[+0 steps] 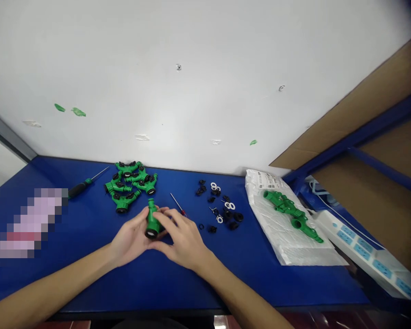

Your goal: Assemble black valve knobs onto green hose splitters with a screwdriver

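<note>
1. Connector, green, lower centre of frame: your left hand cradles it, your right hand pinches it; far-side finger contact is hidden.
2. Clustered connectors, left of centre: black fittings on, judged done.
3. Bare green bodies on the white bag, right; loose black parts and white washers, right of centre: judged left to do.

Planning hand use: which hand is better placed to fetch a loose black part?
Likely the right hand: it is nearer the black parts, which lie on its side. The left hand also holds the green fitting, so it might steady that alone.
</note>
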`<action>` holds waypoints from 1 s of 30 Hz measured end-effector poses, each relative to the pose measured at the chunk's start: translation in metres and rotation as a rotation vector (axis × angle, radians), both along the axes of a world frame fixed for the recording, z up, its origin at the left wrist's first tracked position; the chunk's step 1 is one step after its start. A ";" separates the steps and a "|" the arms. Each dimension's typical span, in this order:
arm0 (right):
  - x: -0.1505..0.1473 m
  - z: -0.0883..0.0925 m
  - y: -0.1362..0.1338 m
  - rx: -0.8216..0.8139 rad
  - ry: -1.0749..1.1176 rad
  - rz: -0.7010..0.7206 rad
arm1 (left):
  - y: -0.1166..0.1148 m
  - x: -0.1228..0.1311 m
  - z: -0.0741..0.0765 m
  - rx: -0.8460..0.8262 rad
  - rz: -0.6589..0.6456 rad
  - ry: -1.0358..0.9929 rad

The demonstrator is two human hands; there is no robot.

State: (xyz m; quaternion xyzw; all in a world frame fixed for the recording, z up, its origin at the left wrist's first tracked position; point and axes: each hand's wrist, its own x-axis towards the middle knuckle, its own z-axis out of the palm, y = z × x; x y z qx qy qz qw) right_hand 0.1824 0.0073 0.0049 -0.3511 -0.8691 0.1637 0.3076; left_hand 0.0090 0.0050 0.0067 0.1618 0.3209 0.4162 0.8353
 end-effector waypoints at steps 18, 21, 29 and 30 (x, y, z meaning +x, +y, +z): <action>0.062 0.019 0.038 -0.301 0.182 -0.256 | 0.010 -0.011 -0.016 0.692 0.108 0.675; 0.095 0.026 0.040 -0.412 -0.096 -0.176 | 0.010 -0.010 -0.016 0.709 0.118 0.646; 0.098 0.016 0.034 -0.432 -0.335 -0.150 | 0.009 -0.009 -0.017 0.655 0.172 0.631; 0.102 0.018 0.035 -0.444 -0.311 -0.159 | 0.009 -0.009 -0.017 0.639 0.173 0.625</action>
